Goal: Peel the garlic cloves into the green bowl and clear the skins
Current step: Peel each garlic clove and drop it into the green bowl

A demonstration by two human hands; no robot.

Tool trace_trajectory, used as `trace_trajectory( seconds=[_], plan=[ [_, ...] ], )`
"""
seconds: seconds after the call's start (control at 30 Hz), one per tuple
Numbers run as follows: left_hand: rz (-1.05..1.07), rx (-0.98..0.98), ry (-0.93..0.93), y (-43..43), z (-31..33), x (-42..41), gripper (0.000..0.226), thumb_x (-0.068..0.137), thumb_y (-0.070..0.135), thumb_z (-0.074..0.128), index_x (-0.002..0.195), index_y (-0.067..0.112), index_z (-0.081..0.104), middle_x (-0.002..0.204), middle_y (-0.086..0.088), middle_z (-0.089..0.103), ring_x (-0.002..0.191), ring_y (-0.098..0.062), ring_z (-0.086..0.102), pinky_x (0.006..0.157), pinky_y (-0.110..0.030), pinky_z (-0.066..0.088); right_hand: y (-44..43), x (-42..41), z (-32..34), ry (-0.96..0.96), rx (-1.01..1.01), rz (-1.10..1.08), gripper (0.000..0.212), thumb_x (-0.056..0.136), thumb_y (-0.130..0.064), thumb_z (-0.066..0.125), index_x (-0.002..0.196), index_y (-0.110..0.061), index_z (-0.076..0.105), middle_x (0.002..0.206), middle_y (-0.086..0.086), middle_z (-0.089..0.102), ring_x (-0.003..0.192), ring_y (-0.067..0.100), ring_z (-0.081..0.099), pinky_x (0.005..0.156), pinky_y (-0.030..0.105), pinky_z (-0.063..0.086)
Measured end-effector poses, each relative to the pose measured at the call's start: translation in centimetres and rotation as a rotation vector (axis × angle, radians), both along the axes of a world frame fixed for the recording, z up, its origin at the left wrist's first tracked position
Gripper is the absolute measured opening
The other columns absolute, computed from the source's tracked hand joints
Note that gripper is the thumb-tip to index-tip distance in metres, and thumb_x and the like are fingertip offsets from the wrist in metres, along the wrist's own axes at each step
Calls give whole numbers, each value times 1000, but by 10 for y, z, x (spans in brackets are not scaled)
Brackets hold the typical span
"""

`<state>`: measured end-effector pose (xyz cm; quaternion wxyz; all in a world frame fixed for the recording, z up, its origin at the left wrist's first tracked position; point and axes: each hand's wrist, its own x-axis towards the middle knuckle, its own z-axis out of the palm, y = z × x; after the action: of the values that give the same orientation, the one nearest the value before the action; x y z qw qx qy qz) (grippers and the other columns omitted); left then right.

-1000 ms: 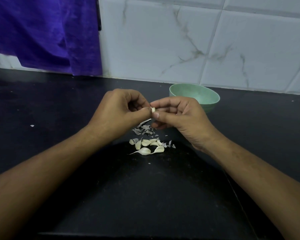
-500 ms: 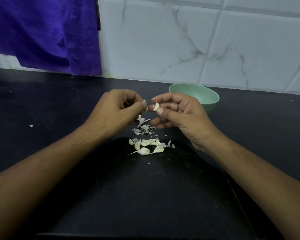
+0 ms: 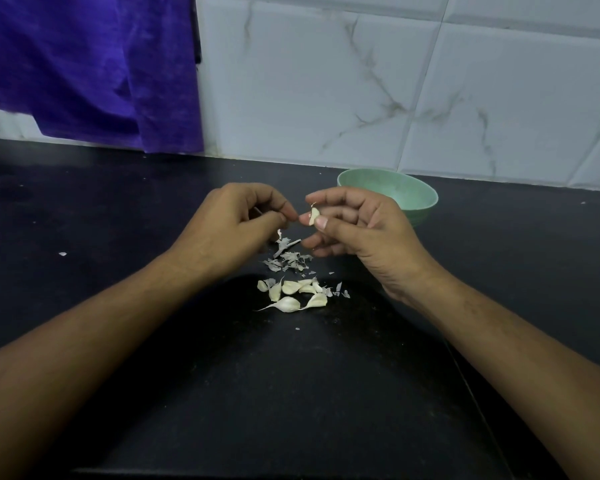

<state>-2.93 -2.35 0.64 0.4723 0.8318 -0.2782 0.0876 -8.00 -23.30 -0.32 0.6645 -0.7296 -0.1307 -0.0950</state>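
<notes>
The right hand [image 3: 357, 230] pinches a part-peeled clove [image 3: 314, 216] in its grip, near the green bowl [image 3: 417, 199]. The left hand [image 3: 236, 220] has a narrow grip, contents unclear. Beneath both grips, unpeeled cloves [image 3: 291, 294] and skins [image 3: 286, 259] wait, so most of the task likely remains.

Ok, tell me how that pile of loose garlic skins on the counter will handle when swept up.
The garlic skins look thin, curled and flaky, so probably very light and apt to scatter. Being small shreds on the flat black counter, they'd likely gather better by sweeping than pinching.
</notes>
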Motion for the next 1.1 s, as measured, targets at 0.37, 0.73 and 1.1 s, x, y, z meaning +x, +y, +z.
trace_trajectory(
  seconds=[0.37,0.73,1.1],
  plan=[
    [19,-18,-52,-1,-1,-2,10,86,32,84,86,25,77,73,7,74,64,-4,66,71,-42,63,0,1,0,-15,6,-18,18,99,-2,64,115,-5,72,104,19,76,82,23,75,79,39,65],
    [-53,-47,-75,-3,-1,-5,10,85,32,86,89,27,79,77,5,76,67,-11,70,68,-42,63,4,-1,1,19,35,50,19,91,10,69,108,5,65,85,13,76,78,28,76,79,41,64],
    [-57,-24,-78,0,-1,-1,6,89,29,82,89,24,80,75,0,76,71,-22,73,70,-51,62,3,0,0,-46,-1,-38,14,93,3,70,107,2,73,94,20,77,80,24,76,71,27,61]
  ],
)
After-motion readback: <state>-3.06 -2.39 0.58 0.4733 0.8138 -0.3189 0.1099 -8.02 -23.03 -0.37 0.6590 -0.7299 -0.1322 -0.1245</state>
